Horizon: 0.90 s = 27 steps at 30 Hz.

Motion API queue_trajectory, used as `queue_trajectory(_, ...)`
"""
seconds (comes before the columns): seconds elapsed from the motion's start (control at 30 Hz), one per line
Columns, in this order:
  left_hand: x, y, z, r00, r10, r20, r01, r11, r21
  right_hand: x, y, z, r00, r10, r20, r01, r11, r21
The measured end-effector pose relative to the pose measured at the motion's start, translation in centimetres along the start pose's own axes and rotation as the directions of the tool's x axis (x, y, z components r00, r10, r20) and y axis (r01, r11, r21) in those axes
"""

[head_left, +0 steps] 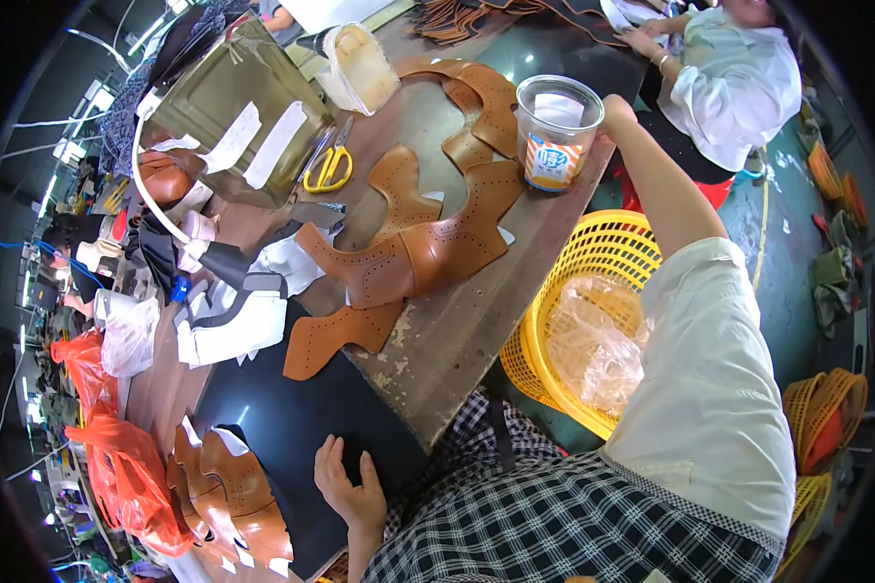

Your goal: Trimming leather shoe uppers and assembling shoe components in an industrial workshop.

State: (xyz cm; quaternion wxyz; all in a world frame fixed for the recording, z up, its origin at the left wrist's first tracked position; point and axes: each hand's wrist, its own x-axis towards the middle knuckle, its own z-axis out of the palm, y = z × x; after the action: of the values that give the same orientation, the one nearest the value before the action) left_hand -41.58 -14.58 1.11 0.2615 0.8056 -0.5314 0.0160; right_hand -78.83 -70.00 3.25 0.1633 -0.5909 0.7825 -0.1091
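Worn wooden workbench point(457, 330) carries a dark mat at its near end and a row of tan perforated leather pieces point(413, 248) across its middle; this leather row serves as the reference landmark. Beyond the leather row, at the far right edge of the bench, stands a clear plastic jar point(557, 131) with no lid; a white sheet of paper sits inside it, and a printed label wraps its lower half. The right hand point(614, 109) rests against the jar's rim, fingers curled onto it in a grasp. Left of the leather row lie yellow-handled scissors point(329, 170), and beyond those a translucent container point(360, 66) holding a pale yellowish substance, beside an olive metal can point(238, 107). Right of the leather row, below the bench edge, a yellow mesh basket point(593, 257) contains crumpled clear plastic film. Nearer than the leather row, the left hand point(350, 486) lies flat on the dark mat, fingers released and spread, holding nothing. Further tan leather pieces are stacked just left of that hand, beside orange plastic bags point(126, 466).
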Motion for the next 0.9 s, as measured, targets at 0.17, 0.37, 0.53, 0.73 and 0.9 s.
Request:
queue_trajectory(0.17,0.2,0.0,-0.1,0.999,0.039,0.007,-0.039,0.999,0.01,-2.3,0.9,-1.5,0.998,0.038,-0.041,0.014,0.547,0.837)
queue_trajectory(0.37,0.3,-0.2,0.0,0.997,0.08,-0.019,-0.08,0.997,0.001,-11.6,1.3,-6.9,0.689,-0.412,-0.596,0.66,0.696,0.282)
queue_trajectory(0.53,0.4,-0.4,0.0,0.995,0.102,-0.012,-0.102,0.995,-0.006,-17.3,-0.7,-7.3,0.399,-0.666,-0.63,0.832,0.552,-0.057)
queue_trajectory(0.73,0.2,-0.6,-0.2,0.997,0.074,-0.006,-0.074,0.997,-0.031,-19.2,-3.3,-7.0,0.496,-0.795,-0.349,0.808,0.57,-0.148)
queue_trajectory(0.9,0.1,-0.7,-0.3,0.997,0.077,0.016,-0.076,0.997,-0.032,-19.5,-4.8,-7.2,0.522,-0.81,-0.267,0.784,0.579,-0.226)
